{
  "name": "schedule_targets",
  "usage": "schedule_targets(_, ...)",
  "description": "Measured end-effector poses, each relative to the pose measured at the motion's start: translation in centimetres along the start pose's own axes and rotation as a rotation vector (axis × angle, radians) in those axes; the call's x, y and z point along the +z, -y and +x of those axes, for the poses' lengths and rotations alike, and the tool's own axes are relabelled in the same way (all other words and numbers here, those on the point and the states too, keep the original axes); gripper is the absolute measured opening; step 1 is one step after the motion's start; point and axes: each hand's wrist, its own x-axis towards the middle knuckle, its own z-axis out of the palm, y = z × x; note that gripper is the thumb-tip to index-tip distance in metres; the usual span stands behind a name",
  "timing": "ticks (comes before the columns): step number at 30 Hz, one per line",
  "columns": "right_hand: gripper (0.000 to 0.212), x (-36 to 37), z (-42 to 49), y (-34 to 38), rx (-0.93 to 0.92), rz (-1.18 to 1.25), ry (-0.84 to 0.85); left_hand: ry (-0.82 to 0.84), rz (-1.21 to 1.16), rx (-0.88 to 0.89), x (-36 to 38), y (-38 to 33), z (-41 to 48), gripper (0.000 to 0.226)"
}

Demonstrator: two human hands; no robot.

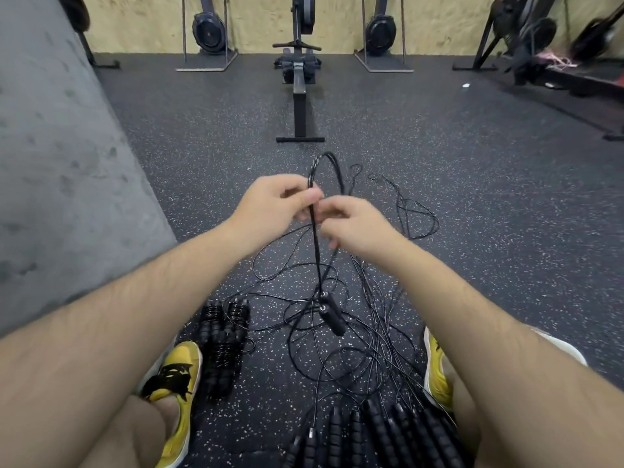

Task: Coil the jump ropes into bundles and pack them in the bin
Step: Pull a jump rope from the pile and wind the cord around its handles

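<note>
My left hand (275, 206) pinches a folded black jump rope (315, 251) just below its top loop. My right hand (351, 224) grips the same rope close beside it. The rope's two black handles (332, 315) dangle together below my hands. Thin black cords of other ropes (368, 336) lie tangled on the floor under and beyond them. A coiled bundle with ribbed black handles (223, 346) lies by my left shoe. Several more ribbed handles (378, 434) lie side by side at the bottom, between my feet. No bin is in view.
A grey concrete wall (60, 170) slants along the left. A rowing machine (299, 92) stands straight ahead on the speckled rubber floor, with its foot bar near the ropes. Other gym machines line the back wall and the right side. My yellow shoes (179, 386) flank the pile.
</note>
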Motion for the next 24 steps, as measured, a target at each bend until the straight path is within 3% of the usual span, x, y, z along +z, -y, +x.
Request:
schedule_targets(3, 0.008, 1.2, -0.5, -0.9, 0.012, -0.049, 0.01, -0.059, -0.133, 0.04, 0.2, -1.5, 0.9, 0.015)
schedule_targets(6, 0.016, 1.3, 0.3, -0.9, -0.012, 0.017, -0.143, -0.061, -0.129, -0.004, 0.1, -1.2, 1.4, 0.031)
schedule_targets(8, 0.012, 0.9, 0.6, -0.5, -0.051, 0.067, -0.205, 0.02, -0.091, -0.069, -0.2, -0.4, 1.1, 0.039)
schedule_targets(11, 0.005, 0.7, 0.9, 0.5, -0.091, 0.214, -0.269, 0.191, -0.107, -0.162, -0.4, 0.8, -0.4, 0.025)
schedule_targets(15, 0.017, 0.8, 1.1, 1.4, -0.095, 0.339, -0.291, 0.355, 0.165, -0.178, 0.2, 2.4, -2.5, 0.01)
schedule_targets(20, 0.018, 0.0, 0.8, 0.9, -0.062, 0.434, -0.214, 0.153, 0.19, -0.121, -0.6, 1.5, -2.2, 0.02)
schedule_targets(24, 0.019, 0.2, -0.9, -0.3, 0.034, 0.066, 0.068, 0.05, 0.052, -0.064, -1.2, -0.3, -0.6, 0.022)
